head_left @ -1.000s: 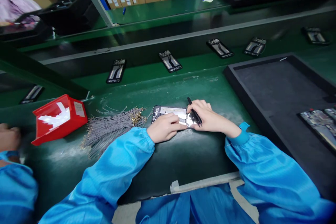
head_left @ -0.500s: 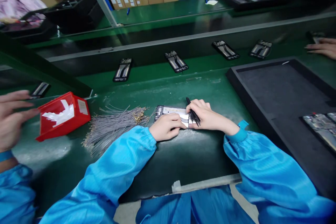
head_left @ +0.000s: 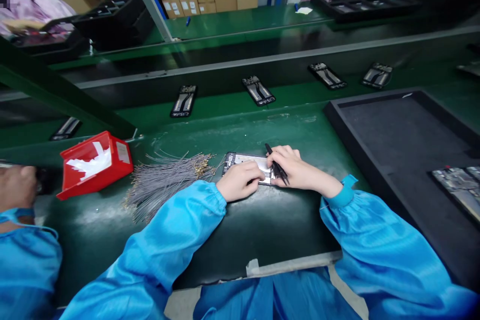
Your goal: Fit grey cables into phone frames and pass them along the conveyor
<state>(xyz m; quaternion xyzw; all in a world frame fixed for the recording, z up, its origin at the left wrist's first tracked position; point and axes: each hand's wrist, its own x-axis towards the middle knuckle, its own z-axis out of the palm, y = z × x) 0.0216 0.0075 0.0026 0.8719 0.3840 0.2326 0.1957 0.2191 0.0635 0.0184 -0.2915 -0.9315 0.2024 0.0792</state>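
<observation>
An opened phone (head_left: 240,158) lies flat on the green bench in front of me, its silvery inside facing up. My left hand (head_left: 242,180) rests over its near long edge, fingers bent onto the inside and thumb low; it appears to grip the phone. At the right end of the phone, my right hand (head_left: 294,167) has black tweezers (head_left: 276,164) tucked in it, tips pointing toward me, while its fingers touch the phone. What lies under the fingertips is hidden. Left of the phone is a loose bundle of thin grey cables (head_left: 168,177) with gold-coloured ends.
A red bin (head_left: 122,170) with white strips stands beyond the cables. A large black tray (head_left: 390,130) with circuit-filled devices (head_left: 461,187) sits at right. Several opened phones (head_left: 258,91) lie along the back strip. A co-worker's hand (head_left: 17,187) is at far left.
My hands stay at the phone with little movement. The co-worker's hand at left has drawn away from the red bin toward a dark object. Another person's hand at far right has left view.
</observation>
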